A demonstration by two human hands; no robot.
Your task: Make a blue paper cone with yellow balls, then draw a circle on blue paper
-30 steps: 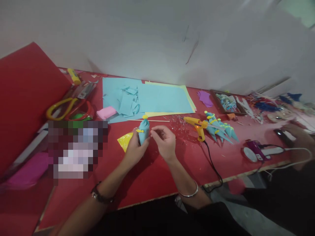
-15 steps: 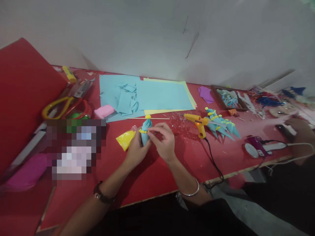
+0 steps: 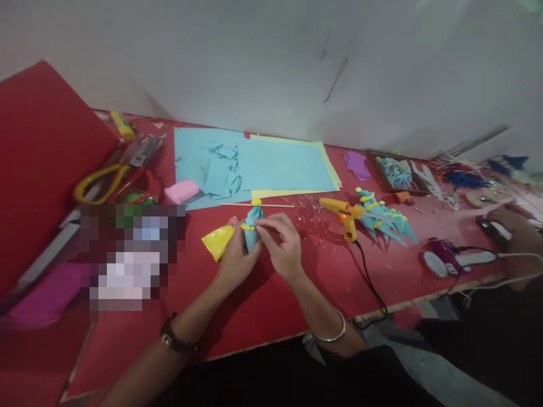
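My left hand [image 3: 234, 259] is closed around a small blue paper cone [image 3: 251, 240], held upright above the red table. A yellow ball [image 3: 256, 202] tops its pleated upper part, and a beaded yellow band [image 3: 249, 227] circles it below. My right hand [image 3: 285, 244] pinches thumb and forefinger together at the band's right end; whatever lies between those fingertips is too small to make out. A yellow packet [image 3: 216, 242], likely modelling clay, lies just left of my left hand. Behind the cone rests a thin wooden stick [image 3: 275, 205].
To the right are a yellow glue gun [image 3: 343, 213] with a black cord and several decorated blue cones [image 3: 382, 220]. Blue paper sheets [image 3: 286, 165] lie at the back, scissors [image 3: 102, 183] at left beside a blurred-out patch. Another person's hand [image 3: 515, 232] is at far right, near a phone [image 3: 492, 230].
The view has shifted slightly, moving the table things a little to the right. My hands keep nearly the same hold on the cone. The other person's hand has moved nearer the phone.
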